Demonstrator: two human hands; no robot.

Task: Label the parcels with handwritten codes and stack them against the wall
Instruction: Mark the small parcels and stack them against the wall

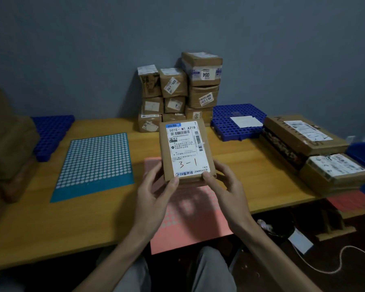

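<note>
Parcel point(185, 150) held above wooden table point(240, 165); boxes point(177, 91) against grey wall point(93, 49).

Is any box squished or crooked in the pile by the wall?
Yes. The box with the 004 sticker on top sits a bit crooked on a lower box whose top edge looks dented and sagging. The top left box looks crumpled too. The parcel marked 3-1 held up in front looks neat.

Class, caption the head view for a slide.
Left hand and right hand hold a parcel marked 3-1; stack behind.
</note>
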